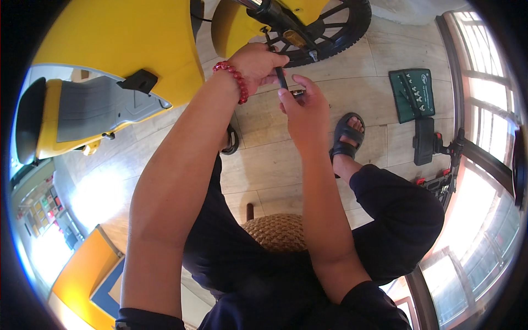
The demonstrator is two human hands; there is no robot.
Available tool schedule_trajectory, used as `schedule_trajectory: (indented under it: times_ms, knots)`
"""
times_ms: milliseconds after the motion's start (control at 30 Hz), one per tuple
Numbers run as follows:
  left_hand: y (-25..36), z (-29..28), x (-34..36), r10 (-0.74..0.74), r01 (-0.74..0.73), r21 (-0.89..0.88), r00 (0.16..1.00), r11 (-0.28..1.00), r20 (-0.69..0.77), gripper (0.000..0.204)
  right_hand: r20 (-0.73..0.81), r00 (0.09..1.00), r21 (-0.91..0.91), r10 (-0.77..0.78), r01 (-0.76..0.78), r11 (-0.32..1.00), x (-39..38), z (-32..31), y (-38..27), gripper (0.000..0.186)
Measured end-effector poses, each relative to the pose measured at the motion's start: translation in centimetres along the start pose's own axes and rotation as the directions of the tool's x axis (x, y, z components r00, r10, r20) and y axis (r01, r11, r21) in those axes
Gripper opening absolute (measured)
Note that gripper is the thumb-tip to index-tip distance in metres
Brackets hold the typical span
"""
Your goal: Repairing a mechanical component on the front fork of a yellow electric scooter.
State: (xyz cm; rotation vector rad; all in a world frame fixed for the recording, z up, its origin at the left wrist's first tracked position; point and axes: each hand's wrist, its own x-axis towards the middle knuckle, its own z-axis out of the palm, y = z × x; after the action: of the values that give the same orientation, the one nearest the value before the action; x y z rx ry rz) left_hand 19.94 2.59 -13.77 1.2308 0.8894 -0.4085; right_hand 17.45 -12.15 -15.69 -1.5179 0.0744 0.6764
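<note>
In front of a yellow scooter's front wheel (345,27), both my hands are closed around a slim black rod-like tool (282,78). My left hand (256,63), with a red bead bracelet (240,82) at its wrist, grips its upper part; the fingers partly hide it. Lower down, my right hand (308,113) pinches the near end between thumb and fingers. A small shiny metal piece (297,93) shows between the right fingers; its kind is unclear. Just beyond the left hand is a dark thin stem with a knob (265,32), close to the black fork leg (280,19).
Yellow body panels (132,38) and a grey footboard (88,107) fill the left. On the tiled floor at right lie a green tool pouch (412,94) with several wrenches and a black case (424,141). Glazed doors (484,88) line the right side. A woven stool (275,232) is beneath me.
</note>
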Motion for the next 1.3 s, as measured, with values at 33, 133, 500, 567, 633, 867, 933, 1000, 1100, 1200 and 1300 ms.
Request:
schedule_trajectory:
  times_ms: [33,133,500,567,633,867,933,1000,1100,1200,1300]
  knots:
    - [-0.1,0.1,-0.1,0.007,-0.006,0.022,0.999,1.000,-0.035,0.018,-0.048,0.991,-0.244,-0.128,0.113,0.963,-0.1,0.1,0.0,0.027]
    - [0.1,0.1,-0.4,0.010,-0.008,0.026,0.997,1.000,-0.081,0.018,-0.007,1.000,0.126,-0.002,0.003,0.992,-0.4,0.9,-0.1,0.026]
    - [0.5,-0.5,-0.5,-0.059,0.062,-0.267,0.998,0.962,0.018,0.021,0.422,0.896,0.650,0.138,-0.405,0.643,8.0,0.1,2.2,0.021]
    - [0.5,-0.3,-0.6,-0.050,0.084,-0.391,0.994,0.916,0.097,0.023,0.550,0.833,0.663,0.062,-0.480,0.575,10.2,-0.2,3.3,0.020]
    - [0.4,-0.2,-0.6,-0.040,0.077,-0.444,0.995,0.893,0.093,0.024,0.763,0.642,0.628,-0.077,-0.706,0.329,11.2,0.1,3.0,0.019]
    - [-0.5,-0.3,-2.7,-0.062,0.086,-0.390,0.995,0.917,0.074,0.020,0.448,0.858,0.638,0.252,-0.505,0.581,10.0,2.9,0.3,0.026]
    - [-0.5,-0.2,-4.2,-0.032,0.056,-0.335,0.997,0.940,0.077,0.019,0.402,0.887,0.590,0.229,-0.442,0.675,9.8,3.4,-0.6,0.030]
    - [-0.8,-0.6,-5.4,0.010,0.015,-0.257,0.995,0.966,0.097,0.020,0.374,0.902,0.592,0.218,-0.413,0.692,10.0,4.3,-1.1,0.030]
    - [-0.9,-0.8,-6.5,-0.033,0.057,-0.233,0.994,0.971,0.104,0.022,0.319,0.915,0.591,0.246,-0.395,0.704,10.2,5.1,-1.9,0.029]
    - [-1.2,-1.4,-6.9,-0.032,0.064,-0.252,0.991,0.966,0.131,0.026,0.274,0.918,0.602,0.285,-0.395,0.694,10.7,5.7,-1.7,0.027]
    - [-1.3,-1.8,-7.0,-0.031,0.063,-0.243,0.990,0.968,0.137,0.029,0.204,0.948,0.618,0.246,-0.319,0.719,10.9,6.2,-0.9,0.023]
